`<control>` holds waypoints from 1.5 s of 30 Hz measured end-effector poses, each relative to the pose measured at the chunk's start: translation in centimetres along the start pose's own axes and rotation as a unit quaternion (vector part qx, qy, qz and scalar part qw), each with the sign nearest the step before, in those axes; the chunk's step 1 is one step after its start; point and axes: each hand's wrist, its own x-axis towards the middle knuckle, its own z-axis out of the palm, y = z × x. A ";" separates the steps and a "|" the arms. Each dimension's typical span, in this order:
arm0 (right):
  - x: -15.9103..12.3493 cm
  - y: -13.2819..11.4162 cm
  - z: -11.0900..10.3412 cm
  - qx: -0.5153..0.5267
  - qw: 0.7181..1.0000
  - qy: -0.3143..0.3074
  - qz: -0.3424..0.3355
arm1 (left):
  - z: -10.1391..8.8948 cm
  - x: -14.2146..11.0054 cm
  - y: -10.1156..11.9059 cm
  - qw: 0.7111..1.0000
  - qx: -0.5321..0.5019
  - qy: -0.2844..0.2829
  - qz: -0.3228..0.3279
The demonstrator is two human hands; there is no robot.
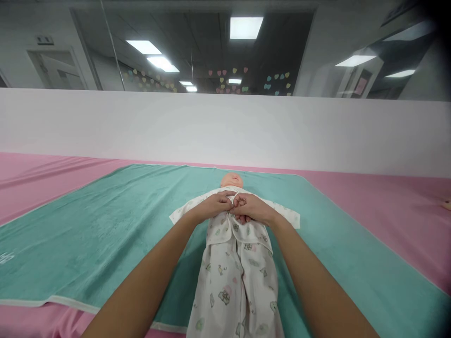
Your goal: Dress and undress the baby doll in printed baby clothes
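Note:
A baby doll [232, 179] lies on its back, head away from me, in a white baby shirt [218, 230] and matching trousers [225, 291] printed with small figures. Over its chest, my left hand [219, 204] pinches at the shirt's front opening with closed fingers. Against it, my right hand [252, 207] is closed too, its fingers curled at the same spot. A thin white tie [234, 198] of the shirt loops up between the two hands. Just what each fingertip grips is partly hidden. Both sleeves spread out sideways beyond my wrists.
Under the doll is a teal towel [105, 244] with a pale border, laid over a pink cover [369, 211]. A white low wall [211, 126] runs behind, with dark glass [211, 51] above. At the far right edge, part of a small skin-toned object [447, 205] shows.

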 end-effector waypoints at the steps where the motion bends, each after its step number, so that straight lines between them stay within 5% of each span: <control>1: 0.0 0.0 0.0 0.006 1.000 -0.002 -0.002 | 0.0 0.0 0.0 1.000 -0.004 -0.001 0.002; 45: 0.0 0.0 0.1 -0.005 1.000 -0.001 -0.010 | -0.2 0.1 -0.5 0.999 -0.019 -0.023 0.022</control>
